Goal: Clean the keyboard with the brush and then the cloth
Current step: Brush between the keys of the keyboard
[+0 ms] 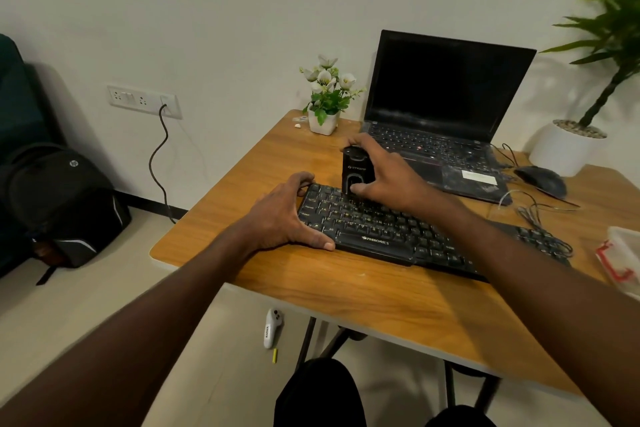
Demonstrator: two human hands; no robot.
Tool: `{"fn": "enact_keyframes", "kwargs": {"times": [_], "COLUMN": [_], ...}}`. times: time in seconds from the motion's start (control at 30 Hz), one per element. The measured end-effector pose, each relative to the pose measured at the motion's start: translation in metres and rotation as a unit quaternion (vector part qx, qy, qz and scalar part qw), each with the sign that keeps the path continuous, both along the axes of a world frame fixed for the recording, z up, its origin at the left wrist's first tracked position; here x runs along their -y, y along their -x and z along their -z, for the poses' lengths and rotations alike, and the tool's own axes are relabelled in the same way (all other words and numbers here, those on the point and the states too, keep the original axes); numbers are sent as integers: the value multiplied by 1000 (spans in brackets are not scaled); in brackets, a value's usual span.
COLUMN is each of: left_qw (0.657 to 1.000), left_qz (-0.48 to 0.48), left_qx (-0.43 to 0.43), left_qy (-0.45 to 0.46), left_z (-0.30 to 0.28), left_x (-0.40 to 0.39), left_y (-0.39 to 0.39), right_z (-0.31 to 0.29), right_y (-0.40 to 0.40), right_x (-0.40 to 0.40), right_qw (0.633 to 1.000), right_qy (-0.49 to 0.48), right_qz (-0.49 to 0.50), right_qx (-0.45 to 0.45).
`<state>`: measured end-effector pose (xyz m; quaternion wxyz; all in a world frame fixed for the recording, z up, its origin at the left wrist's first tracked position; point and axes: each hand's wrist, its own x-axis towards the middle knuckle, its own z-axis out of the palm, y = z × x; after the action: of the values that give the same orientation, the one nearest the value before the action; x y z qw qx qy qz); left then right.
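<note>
Fingers point(358, 141) of right hand point(388, 173) grip brush point(355, 166) atop keyboard point(381, 230); left hand point(284, 215) clasps keyboard's end.

"ZEBRONICS" in white on keyboard point(375, 242) front edge. hp logo on backpack point(62, 198). Brush point(356, 168) has lettering, too blurry to read.

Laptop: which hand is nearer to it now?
Right. The right hand, holding the brush, is just in front of the laptop's left corner. The left hand grips the keyboard's left end, farther away.
</note>
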<state>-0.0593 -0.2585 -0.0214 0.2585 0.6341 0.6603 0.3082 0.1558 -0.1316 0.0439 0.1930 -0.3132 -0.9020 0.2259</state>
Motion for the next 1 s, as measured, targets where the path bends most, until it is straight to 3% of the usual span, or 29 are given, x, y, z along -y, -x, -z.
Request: {"fn": "enact_keyframes", "kwargs": {"times": [0.13, 0.3, 0.47, 0.63, 0.77, 1.0], "left_qw": [1000, 1000, 1000, 1000, 1000, 1000], "left_qz": [2, 5, 3, 4, 3, 0], "left_qx": [9, 8, 11, 20, 15, 5], "left_qy": [4, 7, 8, 12, 11, 12], "left_z": [0, 0, 1, 1, 3, 0], "left_x": [0, -2, -2, -3, -3, -2], "left_y": [0, 0, 1, 1, 1, 1], "right_z": [-23, -10, -4, -4, 6, 4], "right_y": [-20, -25, -17, -26, -43, -47], "right_x": [-9, -6, -7, -13, -7, -9], "right_qw": [996, 997, 998, 997, 997, 997], "right_qy": [12, 68, 8, -48, -2, -30], "right_qz": [-14, 20, 33, 43, 39, 55], "right_qx": [84, -20, -50, 33, -64, -53]}}
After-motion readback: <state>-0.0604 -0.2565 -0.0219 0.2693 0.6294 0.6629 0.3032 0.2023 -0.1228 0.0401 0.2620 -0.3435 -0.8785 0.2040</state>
